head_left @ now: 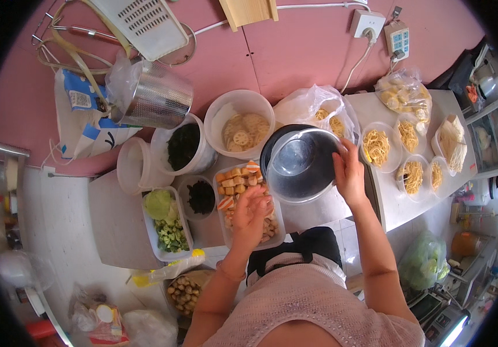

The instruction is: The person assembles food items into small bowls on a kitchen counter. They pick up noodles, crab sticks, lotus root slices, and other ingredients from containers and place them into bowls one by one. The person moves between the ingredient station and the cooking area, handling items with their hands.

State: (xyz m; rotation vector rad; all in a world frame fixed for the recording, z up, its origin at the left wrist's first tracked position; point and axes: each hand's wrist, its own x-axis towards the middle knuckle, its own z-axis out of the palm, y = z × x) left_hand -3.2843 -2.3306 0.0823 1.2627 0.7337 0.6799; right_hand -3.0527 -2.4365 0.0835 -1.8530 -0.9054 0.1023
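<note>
My right hand (350,173) grips the rim of a clear round plastic bowl (304,194), tilted above the table's front edge. Nothing shows inside the bowl, and a dark round container (267,147) is partly hidden behind it. Over a white rectangular tray (280,228) hovers my left hand (250,220), fingers apart and loosely bent, with nothing seen in them. The tray holds cubed tofu-like pieces (237,180), orange-and-white striped pieces (225,202) and small pale pieces (270,226). Whether my left fingertips touch these pieces I cannot tell.
Left of the tray stand a small tub of dark greens (201,196) and a tray of green vegetables (169,225). Behind are tubs of seaweed (184,147) and lotus slices (242,134). Bowls of noodles (377,146) sit right; a metal strainer bucket (159,95) leans at back left.
</note>
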